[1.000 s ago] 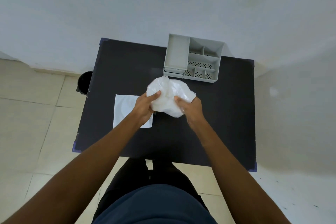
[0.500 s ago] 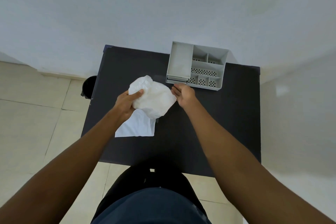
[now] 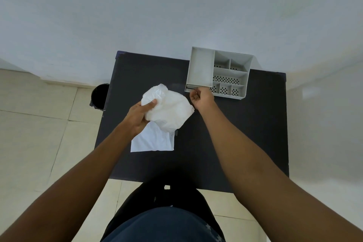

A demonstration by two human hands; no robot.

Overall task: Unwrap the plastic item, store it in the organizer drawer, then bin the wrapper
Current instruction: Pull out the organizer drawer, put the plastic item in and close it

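Note:
My left hand grips a crumpled white plastic bundle and holds it just above the black table. Under it a flat white sheet lies on the table, partly covered by the bundle. A grey organizer with several compartments stands at the table's far right. Its small drawer shows at the lower left front. My right hand is curled at that drawer's front, fingertips pinched on its edge.
A black bin stands on the tiled floor by the table's far left corner. A pale wall runs behind the table. My legs are at the near edge.
My right hand let go of the plastic bundle and reached forward to the organizer's drawer front. My left hand carried the bundle to the left, over the flat sheet.

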